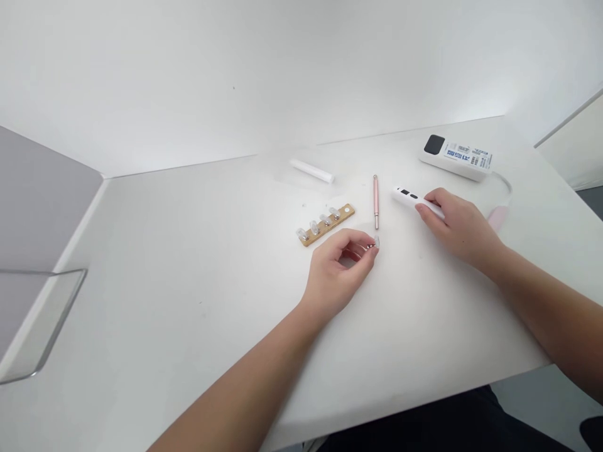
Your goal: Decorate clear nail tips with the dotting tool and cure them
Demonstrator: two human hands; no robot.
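Near the middle of a smooth white surface (188, 263), the person's left hand (336, 267) pinches a small clear nail-shaped piece (377, 242) between thumb and fingertips, with a bit of shiny metal showing at the piece's base. From where I stand, the piece is raised at the fingertips, just beside the lower end of a thin pink metallic rod (375, 199) lying on the surface. The right hand (464, 226) is curled around a slim white pen-shaped device (409, 199) with dark markings on its upper side, its free end pointing toward the rod.

Just beyond the left hand sits a narrow tan wooden strip (324, 231) bearing four similar clear pieces in a row, with a white dot near its far end. Farther back lies a plain white stick (311, 171). Beyond the right hand rests a long white box (455, 158) with a black panel and blue printing; a pale cord (505, 182) curves from its end toward a pale pink object (499, 216), partly hidden by that hand.
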